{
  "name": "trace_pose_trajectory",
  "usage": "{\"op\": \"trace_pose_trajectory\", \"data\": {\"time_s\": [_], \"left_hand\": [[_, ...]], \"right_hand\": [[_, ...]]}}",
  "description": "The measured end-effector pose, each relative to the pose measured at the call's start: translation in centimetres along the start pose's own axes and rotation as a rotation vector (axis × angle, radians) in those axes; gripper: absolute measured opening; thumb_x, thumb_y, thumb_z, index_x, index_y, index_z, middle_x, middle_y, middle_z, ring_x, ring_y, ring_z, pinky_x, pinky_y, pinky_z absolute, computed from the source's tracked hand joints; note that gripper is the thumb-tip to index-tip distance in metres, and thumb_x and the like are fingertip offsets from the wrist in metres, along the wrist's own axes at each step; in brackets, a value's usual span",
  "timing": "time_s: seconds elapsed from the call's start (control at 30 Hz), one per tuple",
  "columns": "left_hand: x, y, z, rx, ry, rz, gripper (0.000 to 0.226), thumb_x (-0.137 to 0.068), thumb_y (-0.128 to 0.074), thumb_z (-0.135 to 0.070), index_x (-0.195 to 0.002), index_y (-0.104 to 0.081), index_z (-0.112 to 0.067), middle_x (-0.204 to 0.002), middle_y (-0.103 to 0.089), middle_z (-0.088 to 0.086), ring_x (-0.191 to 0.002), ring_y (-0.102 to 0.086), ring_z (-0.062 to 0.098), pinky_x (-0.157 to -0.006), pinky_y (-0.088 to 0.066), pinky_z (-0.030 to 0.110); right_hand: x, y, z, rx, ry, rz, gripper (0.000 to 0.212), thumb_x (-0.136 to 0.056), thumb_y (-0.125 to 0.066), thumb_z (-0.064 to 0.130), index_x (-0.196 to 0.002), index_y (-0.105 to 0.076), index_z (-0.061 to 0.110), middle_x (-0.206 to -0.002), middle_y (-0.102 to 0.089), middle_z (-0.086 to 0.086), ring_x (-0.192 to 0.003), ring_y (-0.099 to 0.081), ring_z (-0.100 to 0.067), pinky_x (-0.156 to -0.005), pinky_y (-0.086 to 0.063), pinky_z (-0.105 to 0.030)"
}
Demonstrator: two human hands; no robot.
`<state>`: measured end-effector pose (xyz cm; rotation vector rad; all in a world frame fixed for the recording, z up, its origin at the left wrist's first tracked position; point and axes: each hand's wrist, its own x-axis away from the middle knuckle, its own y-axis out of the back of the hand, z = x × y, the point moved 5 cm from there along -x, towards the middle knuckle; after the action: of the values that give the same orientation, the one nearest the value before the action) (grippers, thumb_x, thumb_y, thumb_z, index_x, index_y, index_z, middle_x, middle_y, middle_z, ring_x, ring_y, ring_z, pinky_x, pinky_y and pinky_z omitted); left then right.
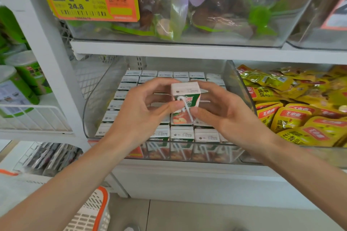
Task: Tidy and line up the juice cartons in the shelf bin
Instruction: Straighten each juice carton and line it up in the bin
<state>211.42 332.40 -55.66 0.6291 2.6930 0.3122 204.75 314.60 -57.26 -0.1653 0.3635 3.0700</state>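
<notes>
Left hand (138, 118), right hand (224, 113) pinch carton (185, 97) above tightly packed bin (88, 110).

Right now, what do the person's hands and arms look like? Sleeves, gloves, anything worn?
The left hand and right hand are both bare: no gloves, no rings that show. The left forearm and right forearm are bare too, with no sleeve, watch or band in view up to the frame edge. No markings visible.

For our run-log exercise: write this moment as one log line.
left hand: pinches juice carton | right hand: holds juice carton | juice carton: above shelved cartons | shelved cartons: rowed in clear bin
</notes>
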Motion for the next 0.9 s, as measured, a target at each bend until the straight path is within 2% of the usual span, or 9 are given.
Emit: {"op": "trace_pose_trajectory", "data": {"time_s": [0.13,0.23,0.33,0.4,0.5,0.6,0.67,0.77,0.9], "left_hand": [[-2.6,-0.7,-1.0,-0.011,-0.008,-0.056,0.037,-0.085,-0.083,-0.012,-0.118,-0.071,-0.025,-0.105,-0.077,-0.015,-0.094,-0.071,-0.006,-0.083,-0.052,0.008],[-4.2,-2.3,-1.1,-0.034,0.016,-0.022,0.038,-0.088,-0.081,-0.007,-0.121,-0.066,-0.019,-0.107,-0.072,-0.015,-0.09,-0.068,-0.011,-0.084,-0.052,0.007],[-4.8,-3.7,-0.5,-0.061,0.051,0.04,0.037,-0.091,-0.078,-0.007,-0.124,-0.064,-0.018,-0.107,-0.069,-0.016,-0.091,-0.066,-0.013,-0.087,-0.052,0.008],[-4.9,-4.3,-0.2,-0.127,0.06,0.088,0.035,-0.093,-0.076,-0.01,-0.123,-0.063,-0.022,-0.108,-0.067,-0.017,-0.095,-0.065,-0.012,-0.095,-0.052,0.013],[-5.0,-4.5,-0.1,-0.207,0.043,0.132,0.038,-0.096,-0.074,-0.015,-0.13,-0.062,-0.026,-0.116,-0.064,-0.019,-0.116,-0.064,0.001,-0.109,-0.047,0.024],[-4.7,-4.7,-0.2,-0.243,0.012,0.217,0.046,-0.1,-0.068,-0.019,-0.14,-0.058,-0.04,-0.109,-0.058,-0.047,-0.112,-0.062,-0.013,-0.097,-0.045,0.006],[-4.6,-5.0,-0.3,-0.279,-0.01,0.257,0.044,-0.102,-0.065,-0.024,-0.138,-0.059,-0.048,-0.104,-0.05,-0.058,-0.111,-0.059,-0.019,-0.098,-0.043,0.006],[-4.8,-5.3,-0.2,-0.262,-0.017,0.27,0.042,-0.102,-0.064,-0.026,-0.137,-0.059,-0.05,-0.121,-0.048,-0.042,-0.127,-0.057,-0.001,-0.115,-0.043,0.03],[-5.1,-5.3,0.1,-0.267,-0.041,0.267,0.039,-0.101,-0.065,-0.018,-0.134,-0.06,-0.038,-0.125,-0.062,-0.019,-0.124,-0.062,0.008,-0.114,-0.047,0.04]], "right_hand": [[0.6,1.9,-1.0,0.362,-0.16,-0.168,0.031,-0.097,-0.073,0.008,-0.123,-0.07,0.024,-0.113,-0.071,0.008,-0.102,-0.073,-0.008,-0.087,-0.063,-0.028],[1.4,1.9,-0.5,0.628,-0.106,-0.198,0.021,-0.094,-0.071,0.01,-0.099,-0.073,0.031,-0.107,-0.068,0.011,-0.095,-0.069,-0.007,-0.088,-0.06,-0.03],[2.2,1.4,0.1,0.802,-0.051,-0.162,0.021,-0.091,-0.07,0.011,-0.09,-0.078,0.031,-0.097,-0.063,0.011,-0.086,-0.065,-0.009,-0.081,-0.054,-0.027],[2.6,0.9,-0.1,0.859,-0.023,-0.106,0.022,-0.091,-0.069,0.011,-0.091,-0.079,0.03,-0.095,-0.063,0.011,-0.086,-0.064,-0.011,-0.077,-0.049,-0.025],[3.0,0.7,-0.1,0.876,0.023,-0.095,0.019,-0.092,-0.068,0.013,-0.098,-0.078,0.028,-0.094,-0.058,0.013,-0.089,-0.062,-0.013,-0.073,-0.039,-0.022],[3.3,0.7,-0.1,0.87,0.065,-0.087,0.016,-0.094,-0.069,0.017,-0.103,-0.077,0.026,-0.098,-0.061,0.011,-0.098,-0.062,-0.016,-0.082,-0.046,-0.028],[3.5,0.7,0.0,0.882,0.086,-0.078,0.017,-0.095,-0.068,0.018,-0.107,-0.077,0.025,-0.105,-0.067,0.006,-0.102,-0.062,-0.018,-0.085,-0.048,-0.03],[3.6,0.7,0.2,0.886,0.108,-0.075,0.017,-0.096,-0.067,0.018,-0.108,-0.077,0.023,-0.109,-0.069,0.004,-0.105,-0.062,-0.02,-0.088,-0.051,-0.034],[3.8,1.0,0.2,0.923,0.112,-0.089,0.014,-0.096,-0.066,0.019,-0.106,-0.076,0.021,-0.107,-0.067,0.004,-0.104,-0.061,-0.019,-0.085,-0.051,-0.033]]}}
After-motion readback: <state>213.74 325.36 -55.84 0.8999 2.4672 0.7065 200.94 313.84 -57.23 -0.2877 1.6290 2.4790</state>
